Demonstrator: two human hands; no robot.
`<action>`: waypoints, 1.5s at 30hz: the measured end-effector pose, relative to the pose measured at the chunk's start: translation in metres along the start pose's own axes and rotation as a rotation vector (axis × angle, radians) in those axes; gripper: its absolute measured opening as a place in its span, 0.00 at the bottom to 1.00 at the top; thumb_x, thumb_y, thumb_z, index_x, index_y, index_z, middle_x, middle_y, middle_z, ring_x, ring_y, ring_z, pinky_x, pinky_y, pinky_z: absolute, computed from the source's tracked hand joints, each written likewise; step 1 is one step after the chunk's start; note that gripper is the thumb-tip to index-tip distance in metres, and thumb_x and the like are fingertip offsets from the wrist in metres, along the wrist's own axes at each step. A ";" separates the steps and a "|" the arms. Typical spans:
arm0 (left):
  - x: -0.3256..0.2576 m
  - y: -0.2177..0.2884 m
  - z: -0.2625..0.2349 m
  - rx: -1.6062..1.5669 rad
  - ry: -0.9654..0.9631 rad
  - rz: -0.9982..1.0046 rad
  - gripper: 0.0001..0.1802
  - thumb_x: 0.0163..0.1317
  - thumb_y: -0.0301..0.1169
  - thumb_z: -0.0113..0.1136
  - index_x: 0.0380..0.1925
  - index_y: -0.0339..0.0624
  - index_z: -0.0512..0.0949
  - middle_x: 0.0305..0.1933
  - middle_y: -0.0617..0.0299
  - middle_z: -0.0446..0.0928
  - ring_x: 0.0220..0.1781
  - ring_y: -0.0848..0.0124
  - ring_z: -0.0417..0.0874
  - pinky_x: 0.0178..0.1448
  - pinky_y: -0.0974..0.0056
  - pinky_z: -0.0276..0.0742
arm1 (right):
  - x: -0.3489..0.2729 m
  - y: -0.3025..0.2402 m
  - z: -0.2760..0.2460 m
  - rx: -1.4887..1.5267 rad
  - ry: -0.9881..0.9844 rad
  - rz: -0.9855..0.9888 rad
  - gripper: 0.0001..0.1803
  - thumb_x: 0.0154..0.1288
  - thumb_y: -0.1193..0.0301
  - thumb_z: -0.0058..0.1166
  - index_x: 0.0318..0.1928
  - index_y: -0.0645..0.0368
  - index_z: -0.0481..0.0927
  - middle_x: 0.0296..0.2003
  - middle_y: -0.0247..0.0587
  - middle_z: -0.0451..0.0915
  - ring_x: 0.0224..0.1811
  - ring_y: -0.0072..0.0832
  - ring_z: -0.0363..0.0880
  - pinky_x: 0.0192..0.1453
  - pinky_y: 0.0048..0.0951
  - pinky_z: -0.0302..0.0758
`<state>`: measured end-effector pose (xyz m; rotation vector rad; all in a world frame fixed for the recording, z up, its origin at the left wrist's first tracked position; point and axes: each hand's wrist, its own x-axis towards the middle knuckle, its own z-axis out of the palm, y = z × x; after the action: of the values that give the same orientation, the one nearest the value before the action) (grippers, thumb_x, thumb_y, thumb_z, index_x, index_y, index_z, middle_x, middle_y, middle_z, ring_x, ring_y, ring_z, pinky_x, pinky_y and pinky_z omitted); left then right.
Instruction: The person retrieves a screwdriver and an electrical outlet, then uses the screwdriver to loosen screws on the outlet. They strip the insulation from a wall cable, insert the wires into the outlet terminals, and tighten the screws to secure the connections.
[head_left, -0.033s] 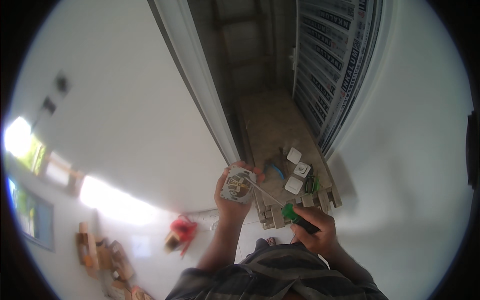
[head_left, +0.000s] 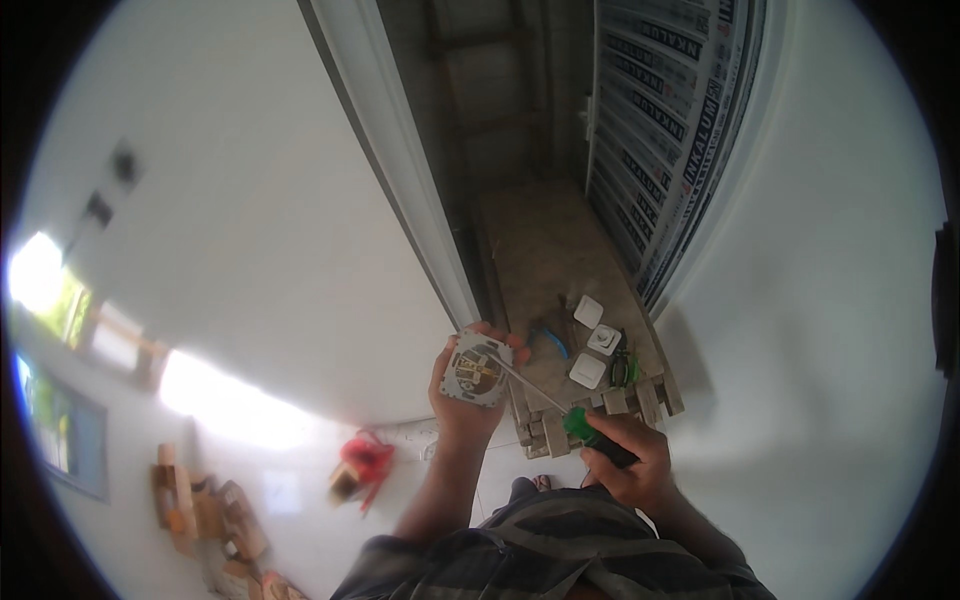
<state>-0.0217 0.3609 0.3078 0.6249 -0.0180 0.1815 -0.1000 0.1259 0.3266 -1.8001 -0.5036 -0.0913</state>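
One grey plate (head_left: 468, 375), with metal parts showing in its middle, is held up by the left hand (head_left: 463, 420), and a screwdriver (head_left: 577, 420) with a green and black handle is pointed at it by the right hand (head_left: 640, 462). As far as can be judged, the work is somewhere in its middle: the plate is already gripped with its inner parts turned to the view, and the tip is already placed at its upper right part (whether anything is really being turned there cannot be told). The screwdriver work does not look finished, and none of the three white square pieces (head_left: 587, 372) is fitted on the plate; they are left on the wooden counter (head_left: 535, 230), beside the pliers (head_left: 620, 370).

The plate is seen just to the left of the counter's near end. It is pinched at its rim by the left hand, with the thumb along the left edge and fingers past the right one. From the right hand, which is wrapped around the handle, the plate is well apart, up and leftward, and only the thin shaft is stretched between them.
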 end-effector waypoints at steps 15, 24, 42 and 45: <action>0.000 0.005 0.005 -0.229 0.027 -0.078 0.25 0.80 0.45 0.39 0.52 0.36 0.79 0.48 0.52 0.82 0.57 0.50 0.84 0.66 0.41 0.80 | 0.006 -0.002 -0.001 0.015 -0.028 0.017 0.26 0.63 0.76 0.68 0.62 0.66 0.82 0.45 0.51 0.89 0.44 0.36 0.88 0.49 0.33 0.82; -0.002 0.003 0.001 -0.219 0.021 -0.041 0.26 0.80 0.46 0.39 0.53 0.37 0.79 0.49 0.52 0.82 0.58 0.50 0.84 0.67 0.40 0.79 | 0.002 0.001 0.003 0.067 -0.031 0.044 0.26 0.64 0.75 0.67 0.63 0.66 0.81 0.44 0.52 0.88 0.42 0.35 0.87 0.48 0.32 0.82; 0.004 0.032 -0.017 0.313 -0.435 0.205 0.27 0.76 0.44 0.54 0.56 0.26 0.78 0.52 0.45 0.83 0.54 0.47 0.88 0.63 0.40 0.84 | -0.005 0.004 -0.012 1.456 -0.258 0.909 0.24 0.80 0.63 0.48 0.67 0.66 0.72 0.38 0.60 0.83 0.18 0.19 0.66 0.22 0.20 0.63; 0.005 0.037 -0.010 0.388 -0.445 0.220 0.27 0.76 0.42 0.55 0.57 0.25 0.78 0.51 0.44 0.84 0.55 0.47 0.88 0.63 0.41 0.84 | -0.008 -0.009 -0.007 1.373 -0.175 0.889 0.23 0.79 0.65 0.50 0.66 0.67 0.73 0.39 0.58 0.84 0.20 0.23 0.70 0.23 0.22 0.68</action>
<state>-0.0235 0.3972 0.3213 1.0422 -0.4916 0.2581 -0.1090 0.1190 0.3345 -0.5277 0.1859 0.8368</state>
